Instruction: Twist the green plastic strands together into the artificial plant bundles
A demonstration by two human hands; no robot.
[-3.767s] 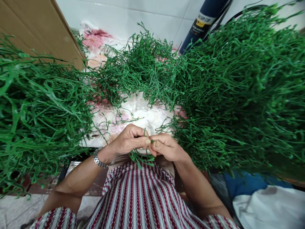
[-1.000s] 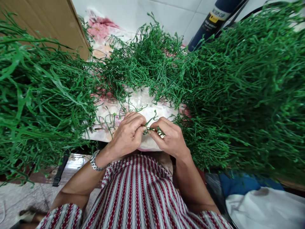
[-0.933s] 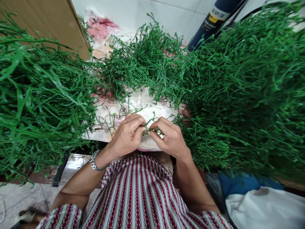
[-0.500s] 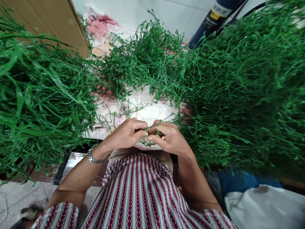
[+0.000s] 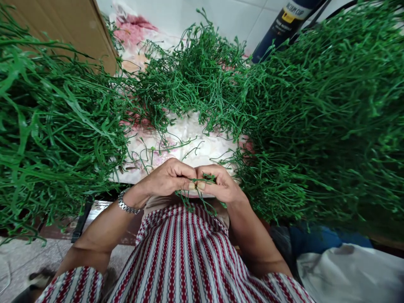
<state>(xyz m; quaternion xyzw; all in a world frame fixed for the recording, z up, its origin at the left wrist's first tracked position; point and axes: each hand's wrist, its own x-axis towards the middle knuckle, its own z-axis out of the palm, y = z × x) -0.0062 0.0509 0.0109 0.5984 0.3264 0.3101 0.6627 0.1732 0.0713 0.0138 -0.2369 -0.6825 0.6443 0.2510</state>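
My left hand (image 5: 168, 177) and my right hand (image 5: 219, 183) meet at the table's front edge, thumbs and fingers pinched together. Between them is a small green plastic stem piece (image 5: 203, 201), its thin branches hanging below the fingertips and a few strands showing over the right fingers. The exact joint under the thumbs is hidden. Just beyond my hands, loose green stems (image 5: 176, 145) lie on the patterned tablecloth (image 5: 205, 153). A large heap of thin stems (image 5: 309, 126) rises to the right of my right hand.
Broader green plastic strands (image 5: 57, 122) are piled on the left, before a cardboard box (image 5: 63, 29). More thin stems (image 5: 205, 80) lie across the back. A dark blue cylinder (image 5: 280, 29) leans by the tiled wall. A pale cloth or bag (image 5: 350, 269) is at lower right.
My hands have come closer together, with the fingertips now touching. More of the held stem's branches now hang below the thumbs. A small stem now shows on the cloth just beyond my hands.
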